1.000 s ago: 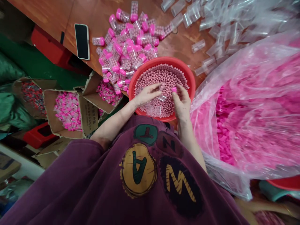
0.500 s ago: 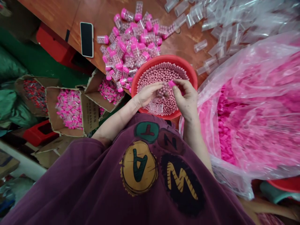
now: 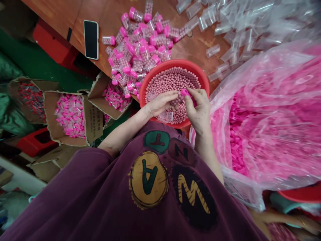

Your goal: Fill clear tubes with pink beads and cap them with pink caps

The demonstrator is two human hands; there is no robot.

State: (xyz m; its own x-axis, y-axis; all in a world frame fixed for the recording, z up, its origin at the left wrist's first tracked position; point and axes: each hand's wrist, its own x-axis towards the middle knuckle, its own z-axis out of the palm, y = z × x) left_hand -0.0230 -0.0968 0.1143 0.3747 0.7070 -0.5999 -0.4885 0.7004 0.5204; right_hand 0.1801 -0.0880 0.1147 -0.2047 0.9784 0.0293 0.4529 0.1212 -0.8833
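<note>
My left hand (image 3: 162,103) is closed around a small clear bottle (image 3: 179,99) filled with pink beads, above the red basin (image 3: 204,80). My right hand (image 3: 200,108) pinches a bright pink cap (image 3: 185,92) between thumb and forefinger, right by the bottle's end. Whether the cap touches the bottle I cannot tell. More pink shows inside the right hand's curled fingers. Beneath both hands, loose pink beads (image 3: 173,78) fill the basin, with a few clear bottles (image 3: 167,116) lying among them.
Capped bead bottles (image 3: 137,50) are heaped behind the basin, beside a phone (image 3: 91,40). Empty clear bottles (image 3: 235,36) pile up at back right. A plastic bag of pink caps (image 3: 273,127) stands at right. Cardboard boxes (image 3: 94,118) sit at left. Another person's arm (image 3: 283,219) shows lower right.
The cap in my right hand has tilted, and more pink now shows within that hand. My left hand has moved slightly right with the bottle. The view has shifted a little.
</note>
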